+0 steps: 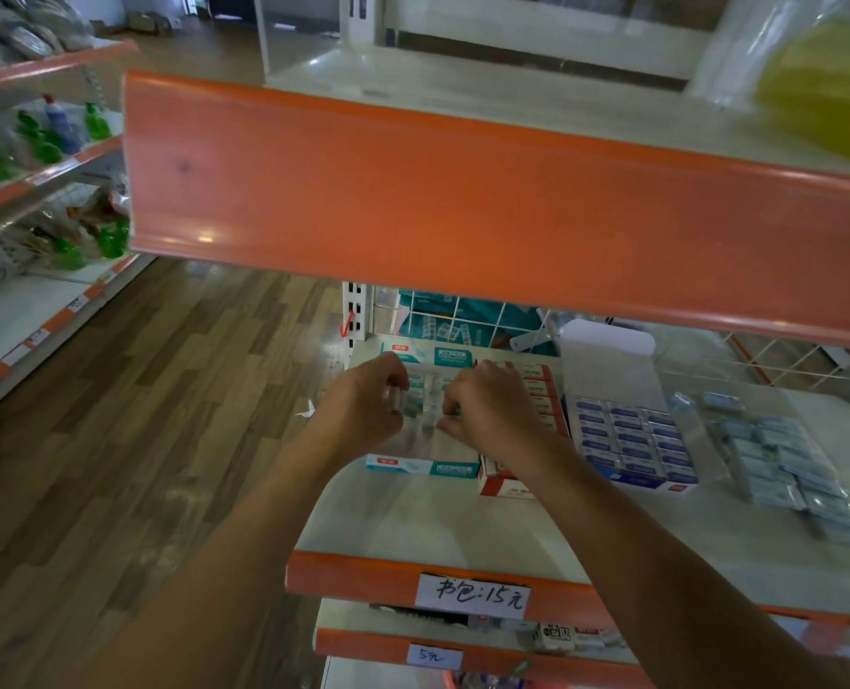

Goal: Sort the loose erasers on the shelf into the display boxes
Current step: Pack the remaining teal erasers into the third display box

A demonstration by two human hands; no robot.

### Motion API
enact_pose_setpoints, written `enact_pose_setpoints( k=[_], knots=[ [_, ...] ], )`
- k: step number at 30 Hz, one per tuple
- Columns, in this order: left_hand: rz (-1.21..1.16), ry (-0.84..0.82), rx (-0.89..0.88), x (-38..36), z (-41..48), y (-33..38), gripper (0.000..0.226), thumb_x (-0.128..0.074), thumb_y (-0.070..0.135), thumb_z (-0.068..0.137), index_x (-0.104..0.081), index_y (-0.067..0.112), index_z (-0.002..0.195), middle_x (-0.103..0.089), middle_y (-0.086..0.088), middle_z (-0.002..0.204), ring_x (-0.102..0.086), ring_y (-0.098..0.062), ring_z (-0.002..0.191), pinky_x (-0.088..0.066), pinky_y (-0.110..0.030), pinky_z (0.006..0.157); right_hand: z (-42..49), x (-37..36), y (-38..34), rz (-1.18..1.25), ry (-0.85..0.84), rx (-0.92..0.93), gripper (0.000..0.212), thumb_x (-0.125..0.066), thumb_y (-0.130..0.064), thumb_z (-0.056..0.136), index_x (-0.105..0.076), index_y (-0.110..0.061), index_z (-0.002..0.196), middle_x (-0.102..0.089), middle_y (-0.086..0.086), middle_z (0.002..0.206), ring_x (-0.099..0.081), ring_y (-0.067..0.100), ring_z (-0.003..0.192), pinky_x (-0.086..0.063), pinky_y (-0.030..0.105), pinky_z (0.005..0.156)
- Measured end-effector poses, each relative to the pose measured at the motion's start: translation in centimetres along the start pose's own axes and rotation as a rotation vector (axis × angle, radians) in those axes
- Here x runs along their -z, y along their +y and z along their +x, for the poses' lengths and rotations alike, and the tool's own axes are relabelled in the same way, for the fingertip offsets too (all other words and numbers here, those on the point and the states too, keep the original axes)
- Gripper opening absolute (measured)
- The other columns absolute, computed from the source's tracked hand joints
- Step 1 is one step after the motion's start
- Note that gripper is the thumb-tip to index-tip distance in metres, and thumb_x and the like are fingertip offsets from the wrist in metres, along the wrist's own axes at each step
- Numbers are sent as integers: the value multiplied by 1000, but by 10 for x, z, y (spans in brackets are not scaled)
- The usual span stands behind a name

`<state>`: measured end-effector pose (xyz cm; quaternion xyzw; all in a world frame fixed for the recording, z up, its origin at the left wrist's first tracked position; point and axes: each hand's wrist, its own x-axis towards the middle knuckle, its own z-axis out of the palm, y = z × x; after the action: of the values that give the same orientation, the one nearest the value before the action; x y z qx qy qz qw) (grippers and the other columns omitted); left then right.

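White shop shelf [413, 529] with an orange edge carries three display boxes side by side. My left hand [365, 407] and right hand [490, 412] meet over the teal box [423, 468], and each grip is curled onto the blurred wrapped erasers [415, 405] held between them. Just right stand the red box [505, 484] and the blue box [631, 440], which is filled in rows. The loose erasers [785, 464] lie heaped further right on the same shelf.

Loose pale-blue erasers [785, 469] piled right of full blue display box [631, 440].
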<state>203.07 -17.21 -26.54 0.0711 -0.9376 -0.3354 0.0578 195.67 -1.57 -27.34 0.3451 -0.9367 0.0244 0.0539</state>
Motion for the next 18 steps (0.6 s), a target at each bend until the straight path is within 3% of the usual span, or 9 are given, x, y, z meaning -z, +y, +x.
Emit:
enact_pose_setpoints(
  k=[7, 15, 18],
  knots=[
    [74, -25, 63, 3, 1, -2, 28, -74, 10, 77, -54, 18, 95, -58, -5, 126, -59, -28, 104, -55, -27, 69, -1, -3, 0, 12, 13, -10, 20, -69, -42, 82, -72, -24, 90, -64, -6, 93, -48, 16, 90, -38, 40, 92],
    [145, -25, 6, 5, 4, -12, 33, -81, 16, 70, -56, 21, 91, -53, -2, 111, -44, -18, 92, -54, -29, 75, -2, -3, -1, 45, 13, -35, 23, -69, -42, 82, -73, -22, 92, -65, -4, 93, -49, 17, 91, -40, 37, 87],
    [162, -61, 13, 7, 6, -13, 31, -81, 18, 71, -54, 24, 86, -46, 3, 104, -41, -17, 92, -49, -24, 70, -1, -2, -2, 42, 5, -37, 22, -69, -42, 82, -73, -22, 92, -65, -4, 94, -49, 17, 92, -40, 38, 88]
  ],
)
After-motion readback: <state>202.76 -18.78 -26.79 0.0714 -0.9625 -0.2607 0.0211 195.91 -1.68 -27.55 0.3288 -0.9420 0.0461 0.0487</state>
